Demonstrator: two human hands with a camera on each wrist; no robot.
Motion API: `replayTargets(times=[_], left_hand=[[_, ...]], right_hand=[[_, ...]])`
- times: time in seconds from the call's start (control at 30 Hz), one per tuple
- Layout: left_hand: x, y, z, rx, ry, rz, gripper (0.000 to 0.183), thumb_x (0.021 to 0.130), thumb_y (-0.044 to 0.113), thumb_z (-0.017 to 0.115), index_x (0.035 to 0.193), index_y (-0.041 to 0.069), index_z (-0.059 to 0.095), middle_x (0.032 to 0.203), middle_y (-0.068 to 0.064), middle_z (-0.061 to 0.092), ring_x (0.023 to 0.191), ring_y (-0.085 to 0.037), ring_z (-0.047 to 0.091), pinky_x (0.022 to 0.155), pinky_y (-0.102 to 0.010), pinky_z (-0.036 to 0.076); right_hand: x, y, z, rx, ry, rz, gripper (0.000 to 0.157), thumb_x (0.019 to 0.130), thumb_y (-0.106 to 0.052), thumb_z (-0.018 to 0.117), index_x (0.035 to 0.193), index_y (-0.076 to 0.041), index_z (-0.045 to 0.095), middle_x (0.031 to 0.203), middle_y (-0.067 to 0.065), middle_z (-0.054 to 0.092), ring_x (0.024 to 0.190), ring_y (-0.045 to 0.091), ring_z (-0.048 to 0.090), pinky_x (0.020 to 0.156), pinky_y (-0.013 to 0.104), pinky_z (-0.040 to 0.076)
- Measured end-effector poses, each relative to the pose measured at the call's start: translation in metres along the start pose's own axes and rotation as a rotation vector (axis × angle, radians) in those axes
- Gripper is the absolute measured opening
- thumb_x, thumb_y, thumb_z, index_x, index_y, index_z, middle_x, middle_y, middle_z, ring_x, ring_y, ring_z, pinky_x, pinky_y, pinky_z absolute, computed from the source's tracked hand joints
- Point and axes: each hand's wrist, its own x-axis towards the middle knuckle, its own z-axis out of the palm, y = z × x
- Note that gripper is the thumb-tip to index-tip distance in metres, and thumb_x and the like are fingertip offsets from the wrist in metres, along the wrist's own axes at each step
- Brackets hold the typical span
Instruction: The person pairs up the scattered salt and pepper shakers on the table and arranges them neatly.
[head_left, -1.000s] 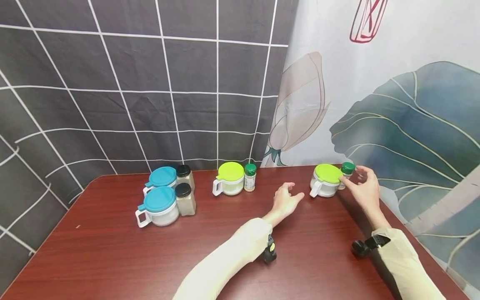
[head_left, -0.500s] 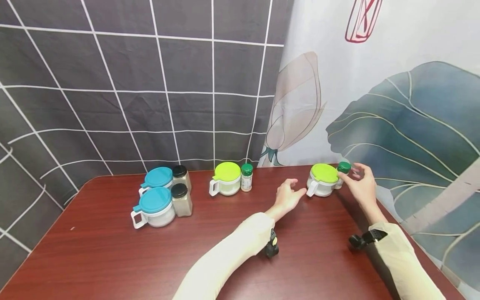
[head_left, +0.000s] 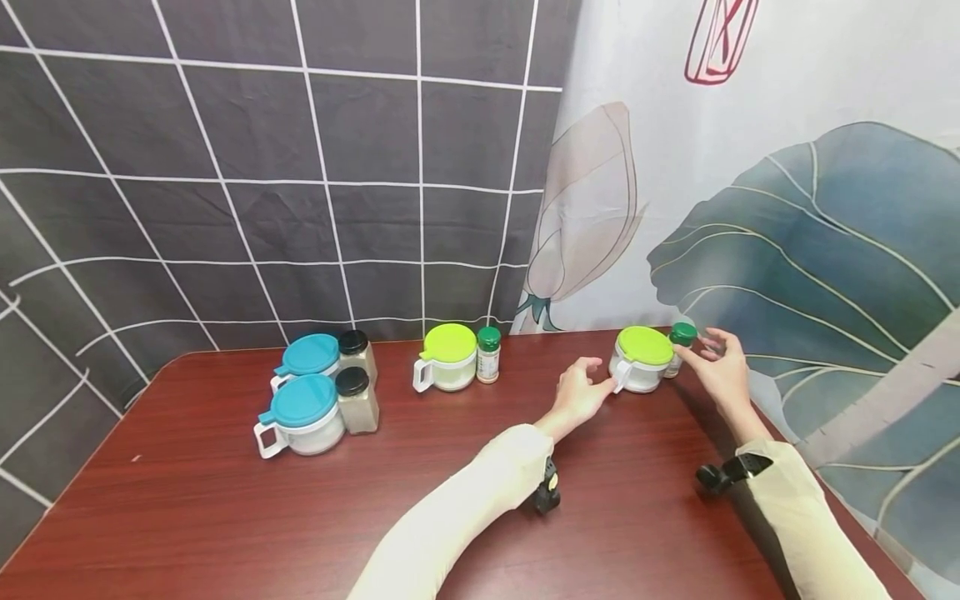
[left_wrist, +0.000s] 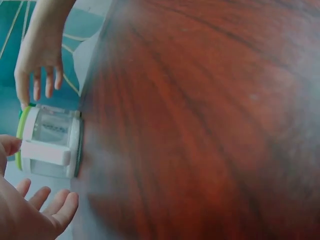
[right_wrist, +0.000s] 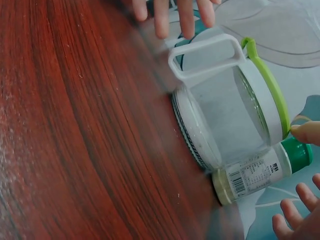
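A clear seasoning jar [head_left: 641,358] with a lime lid and white handle stands at the table's right back. A green-capped spice bottle [head_left: 682,335] stands close against its right side. My left hand [head_left: 579,395] is at the jar's left, fingers spread and thumb tip at the handle in the left wrist view. My right hand [head_left: 724,377] is beside the bottle; in the right wrist view its thumb [right_wrist: 306,132] meets the edge of the lime lid, while the other fingers [right_wrist: 292,215] stay apart from the bottle. Neither hand grips anything.
Another lime-lidded jar [head_left: 450,358] and green-capped bottle [head_left: 488,357] stand at the back middle. Two blue-lidded jars [head_left: 303,404] and two black-capped shakers [head_left: 357,402] are grouped on the left. A grey grid curtain [head_left: 262,208] and a floral one hang behind the brown table [head_left: 225,517].
My left hand has moved right, closing the gap to the lime-lidded jar's handle. My right hand stays beside the bottle. The whole head view has shifted slightly, so objects appear farther left.
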Motion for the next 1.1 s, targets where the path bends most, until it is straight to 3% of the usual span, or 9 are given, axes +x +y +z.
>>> replayTargets(times=[0.17, 0.47, 0.57, 0.7, 1.1], left_hand=[[-0.001, -0.001, 0.006, -0.014, -0.014, -0.002, 0.042, 0.084, 0.025, 0.07, 0.121, 0.007, 0.062, 0.12, -0.008, 0.067, 0.103, -0.024, 0.067, 0.084, -0.023, 0.05], [-0.003, 0.001, 0.013, -0.056, -0.044, 0.001, 0.046, 0.083, 0.022, 0.07, 0.124, 0.006, 0.06, 0.12, -0.009, 0.067, 0.104, -0.023, 0.065, 0.085, -0.021, 0.049], [-0.003, 0.001, 0.015, -0.049, -0.057, 0.001, 0.045, 0.083, 0.021, 0.069, 0.125, 0.006, 0.06, 0.12, -0.007, 0.067, 0.104, -0.021, 0.065, 0.086, -0.02, 0.048], [-0.002, 0.001, 0.016, -0.058, -0.077, 0.016, 0.044, 0.084, 0.018, 0.069, 0.124, 0.005, 0.06, 0.118, -0.007, 0.068, 0.103, -0.018, 0.067, 0.085, -0.018, 0.048], [0.004, 0.002, 0.019, -0.028, -0.096, 0.053, 0.038, 0.086, 0.011, 0.065, 0.123, 0.006, 0.06, 0.116, -0.007, 0.069, 0.1, -0.015, 0.067, 0.085, -0.016, 0.047]], right_hand=[[-0.01, -0.017, -0.005, -0.005, -0.047, 0.048, 0.077, 0.085, -0.044, 0.067, 0.146, -0.008, 0.034, 0.14, 0.02, 0.047, 0.124, 0.033, 0.049, 0.084, 0.02, 0.045], [-0.008, -0.02, -0.009, -0.005, -0.089, 0.02, 0.073, 0.088, -0.036, 0.066, 0.146, -0.005, 0.034, 0.137, 0.019, 0.048, 0.117, 0.03, 0.052, 0.072, 0.007, 0.038], [-0.008, -0.019, -0.009, 0.003, -0.101, -0.003, 0.071, 0.088, -0.034, 0.066, 0.145, -0.003, 0.035, 0.132, 0.019, 0.05, 0.1, 0.009, 0.057, 0.07, 0.004, 0.038], [-0.008, -0.019, -0.009, 0.022, -0.113, -0.032, 0.069, 0.089, -0.03, 0.066, 0.143, -0.001, 0.036, 0.128, 0.02, 0.051, 0.081, -0.017, 0.04, 0.067, 0.002, 0.038], [-0.004, -0.014, -0.007, 0.016, -0.178, -0.094, 0.064, 0.089, -0.009, 0.061, 0.144, 0.006, 0.031, 0.134, 0.031, 0.047, 0.084, -0.016, 0.04, 0.066, 0.0, 0.039]])
